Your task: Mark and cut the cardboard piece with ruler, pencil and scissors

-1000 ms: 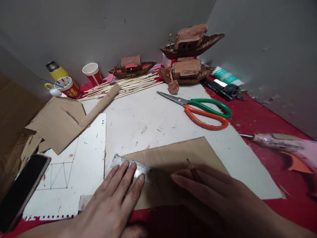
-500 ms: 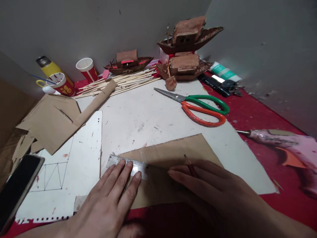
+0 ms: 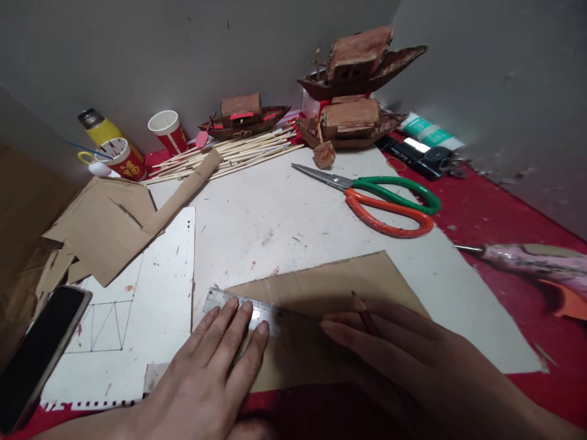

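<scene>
A piece of brown cardboard [image 3: 330, 275] lies on the white sheet in front of me. Across it runs a clear ruler [image 3: 266, 311], tilted down toward the right, its far end lost in shadow near my right hand. My left hand [image 3: 215, 354] rests on the ruler's left part with fingers stretched out, pressing it onto the cardboard. My right hand [image 3: 394, 348] lies over the cardboard's right side, holding a dark red pencil [image 3: 364, 315] between its fingers. The pencil's sharpened end points up and away from the cardboard.
Green-and-orange scissors [image 3: 389, 205] lie beyond the cardboard. A pink glue gun [image 3: 527, 260] is at right. Sticks [image 3: 247, 150], painted model boats [image 3: 353, 119] and paper cups [image 3: 167, 131] stand behind. At left are a phone [image 3: 43, 354], cardboard scraps [image 3: 105, 226] and a drawing [image 3: 160, 318].
The whole view has shifted slightly, so things sit a little farther right in the picture. Both hands, the ruler and the pencil keep nearly the same places on the cardboard.
</scene>
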